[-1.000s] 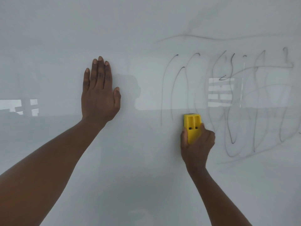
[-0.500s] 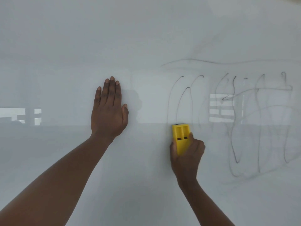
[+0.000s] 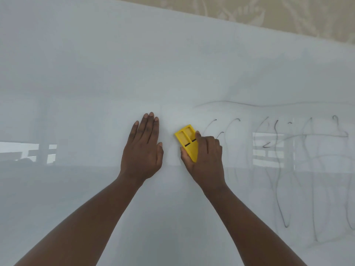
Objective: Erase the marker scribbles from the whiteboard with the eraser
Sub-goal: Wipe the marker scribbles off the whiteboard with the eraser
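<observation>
A glossy whiteboard point(image 3: 96, 73) fills the head view. Thin dark marker scribbles point(image 3: 284, 169) loop across its right part, under a long faint line. My right hand point(image 3: 206, 160) grips a yellow eraser point(image 3: 187, 141) pressed against the board, tilted to the upper left, at the left end of the scribbles. My left hand point(image 3: 143, 148) lies flat on the board just left of the eraser, fingers together and pointing up, holding nothing.
The board's top edge runs across the upper right, with a beige patterned wall point(image 3: 269, 10) above it. Window reflections show on the board at the far left point(image 3: 28, 152) and behind the scribbles point(image 3: 269, 150).
My right hand has slid the eraser up and to the left, closer to my left hand, and the lower parts of the leftmost strokes are gone. The camera has tilted up, showing the wall.
</observation>
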A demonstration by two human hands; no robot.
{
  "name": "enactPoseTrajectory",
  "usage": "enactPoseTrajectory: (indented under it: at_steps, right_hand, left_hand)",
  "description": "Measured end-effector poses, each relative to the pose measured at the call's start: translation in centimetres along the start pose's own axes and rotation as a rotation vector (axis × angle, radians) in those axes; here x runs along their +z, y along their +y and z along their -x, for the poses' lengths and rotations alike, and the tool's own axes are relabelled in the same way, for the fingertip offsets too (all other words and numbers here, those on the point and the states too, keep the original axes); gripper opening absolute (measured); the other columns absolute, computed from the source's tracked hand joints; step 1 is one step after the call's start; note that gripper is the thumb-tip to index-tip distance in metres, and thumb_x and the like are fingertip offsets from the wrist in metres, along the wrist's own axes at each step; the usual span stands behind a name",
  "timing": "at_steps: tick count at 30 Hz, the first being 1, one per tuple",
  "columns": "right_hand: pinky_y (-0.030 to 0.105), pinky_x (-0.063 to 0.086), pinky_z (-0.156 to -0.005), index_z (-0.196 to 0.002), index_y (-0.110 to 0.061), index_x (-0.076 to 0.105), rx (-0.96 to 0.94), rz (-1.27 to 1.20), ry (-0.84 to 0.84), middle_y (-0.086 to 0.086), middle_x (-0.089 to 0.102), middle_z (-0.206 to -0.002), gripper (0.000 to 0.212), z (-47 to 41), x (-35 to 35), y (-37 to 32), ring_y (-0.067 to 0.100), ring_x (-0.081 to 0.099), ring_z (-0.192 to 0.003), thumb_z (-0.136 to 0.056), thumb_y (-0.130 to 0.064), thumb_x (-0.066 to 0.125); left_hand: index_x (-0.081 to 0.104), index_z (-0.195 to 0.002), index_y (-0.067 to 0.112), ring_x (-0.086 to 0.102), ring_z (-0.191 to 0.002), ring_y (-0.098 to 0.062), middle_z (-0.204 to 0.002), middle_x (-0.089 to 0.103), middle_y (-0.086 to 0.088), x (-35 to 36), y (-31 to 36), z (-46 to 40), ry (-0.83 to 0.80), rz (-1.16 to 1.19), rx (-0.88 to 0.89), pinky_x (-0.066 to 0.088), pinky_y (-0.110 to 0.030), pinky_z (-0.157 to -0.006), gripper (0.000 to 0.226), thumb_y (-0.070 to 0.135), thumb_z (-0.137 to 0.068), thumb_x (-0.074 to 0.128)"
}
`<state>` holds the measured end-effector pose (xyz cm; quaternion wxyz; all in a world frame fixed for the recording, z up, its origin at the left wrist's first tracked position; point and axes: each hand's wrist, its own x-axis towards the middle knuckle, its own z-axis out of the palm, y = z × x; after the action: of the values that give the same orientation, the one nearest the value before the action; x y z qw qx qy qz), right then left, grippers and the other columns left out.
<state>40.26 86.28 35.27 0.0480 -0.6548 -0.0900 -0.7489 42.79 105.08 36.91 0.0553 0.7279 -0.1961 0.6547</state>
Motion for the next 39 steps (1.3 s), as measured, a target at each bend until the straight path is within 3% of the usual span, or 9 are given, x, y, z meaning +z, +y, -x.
enactPoseTrajectory:
  at_steps: [9, 16, 20, 24, 27, 31, 39]
  right_hand:
    - [0.044, 0.045, -0.08, -0.127, 0.001, 0.055, 0.206, 0.016, 0.049, 0.02, 0.057, -0.102, 0.056, -10.8, -1.2, 7.9, 0.037, 0.055, -0.094, -0.091, -0.041, 0.065]
    - [0.051, 0.041, -0.092, -0.122, 0.001, 0.053, 0.524, 0.102, 0.11, 0.027, 0.054, -0.111, 0.056, -11.3, -3.9, 19.0, 0.043, 0.05, -0.107, -0.093, -0.046, 0.058]
    - [0.053, 0.042, -0.094, -0.127, 0.001, 0.052, 0.637, -0.051, 0.184, 0.026, 0.052, -0.112, 0.057, -10.1, -4.0, 18.6, 0.045, 0.049, -0.109, -0.089, -0.04, 0.067]
    - [0.05, 0.043, -0.086, -0.125, 0.003, 0.056, 0.404, -0.037, 0.141, 0.027, 0.055, -0.103, 0.054, -9.9, -2.5, 13.4, 0.044, 0.053, -0.097, -0.089, -0.035, 0.07]
    - [0.049, 0.047, -0.084, -0.123, 0.002, 0.058, 0.204, -0.04, 0.086, 0.024, 0.058, -0.1, 0.053, -10.4, -0.9, 7.5, 0.043, 0.056, -0.094, -0.087, -0.035, 0.07]
    - [0.045, 0.047, -0.079, -0.126, 0.0, 0.058, 0.08, -0.087, 0.017, 0.019, 0.059, -0.099, 0.055, -10.0, 0.7, 1.0, 0.037, 0.056, -0.09, -0.088, -0.039, 0.068]
    - [0.039, 0.045, -0.07, -0.122, -0.001, 0.062, -0.076, -0.046, 0.004, 0.011, 0.061, -0.091, 0.051, 1.2, 0.4, -0.4, 0.03, 0.055, -0.08, -0.09, -0.041, 0.063]
  left_hand:
    - [0.022, -0.156, 0.0, 0.016, -0.156, -0.028, -0.166, 0.021, -0.017, 1.2, 3.8, -5.3, -0.006, 0.016, -0.046, 0.02, -0.048, -0.127, 0.068, 0.032, -0.097, 0.029]
    - [0.021, -0.157, 0.001, 0.015, -0.156, -0.027, -0.166, 0.021, -0.016, 1.9, 4.3, -5.8, -0.006, -0.029, -0.056, 0.019, -0.047, -0.127, 0.069, 0.034, -0.097, 0.028]
    - [0.021, -0.157, 0.001, 0.016, -0.156, -0.026, -0.166, 0.022, -0.015, 2.1, 4.5, -5.7, 0.003, -0.042, -0.073, 0.019, -0.047, -0.127, 0.069, 0.033, -0.097, 0.029]
    - [0.019, -0.158, 0.003, 0.012, -0.157, -0.025, -0.167, 0.018, -0.014, 2.1, 4.3, -5.7, 0.009, -0.039, -0.069, 0.019, -0.048, -0.127, 0.069, 0.034, -0.098, 0.032]
    - [0.017, -0.158, 0.002, 0.007, -0.157, -0.025, -0.168, 0.013, -0.015, 1.8, 3.7, -5.2, 0.03, -0.015, -0.16, 0.014, -0.048, -0.128, 0.071, 0.039, -0.099, 0.033]
    - [0.021, -0.157, 0.001, 0.012, -0.157, -0.026, -0.167, 0.018, -0.015, 1.4, 2.1, -3.6, 0.036, 0.001, -0.141, 0.017, -0.046, -0.128, 0.065, 0.029, -0.099, 0.032]
    - [0.032, -0.153, -0.003, 0.023, -0.153, -0.03, -0.162, 0.03, -0.019, 0.5, 0.6, -1.4, 0.061, 0.061, -0.114, 0.021, -0.049, -0.126, 0.063, 0.026, -0.097, 0.032]
